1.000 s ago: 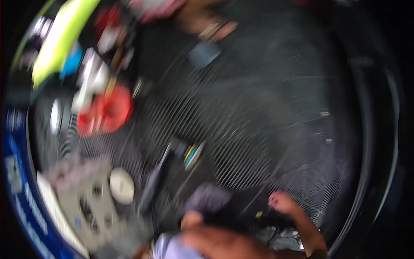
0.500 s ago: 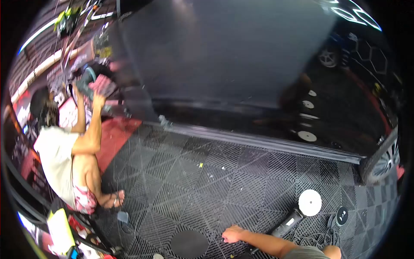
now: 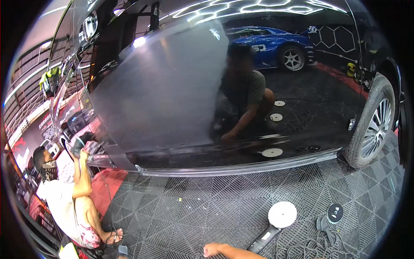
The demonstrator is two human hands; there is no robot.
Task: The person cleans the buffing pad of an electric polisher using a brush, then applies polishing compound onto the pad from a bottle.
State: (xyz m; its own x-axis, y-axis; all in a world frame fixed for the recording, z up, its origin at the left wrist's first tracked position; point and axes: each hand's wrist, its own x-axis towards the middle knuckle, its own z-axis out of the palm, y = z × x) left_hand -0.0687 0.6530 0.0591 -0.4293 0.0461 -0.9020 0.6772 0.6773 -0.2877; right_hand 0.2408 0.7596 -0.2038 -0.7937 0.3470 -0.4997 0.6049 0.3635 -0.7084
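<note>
My right hand (image 3: 211, 249) is low at the bottom edge, its fingers curled closed near the floor mat. Whatever the fingers hold, if anything, is hidden. Beside my forearm lies a polisher (image 3: 264, 236) with a round white pad (image 3: 282, 214) facing up. Farther right rests a smaller tool with a black round plate (image 3: 335, 213), its cord (image 3: 302, 251) coiled loosely around it. In front of me stands a glossy black car door panel (image 3: 172, 99), hazy on its left part and mirror-like on its right. My left hand is out of view.
At the left, another person (image 3: 60, 203) crouches, both hands raised to a tool with a round pad (image 3: 78, 145) by the car. A wheel (image 3: 376, 125) stands at the right. Ribbed dark floor tiles (image 3: 194, 203) run below the sill (image 3: 241, 168). Small scraps lie on them.
My view has tilted up, showing more of the car and its reflections. My right hand appears lower and farther left in view. The black disc on the floor has left the view.
</note>
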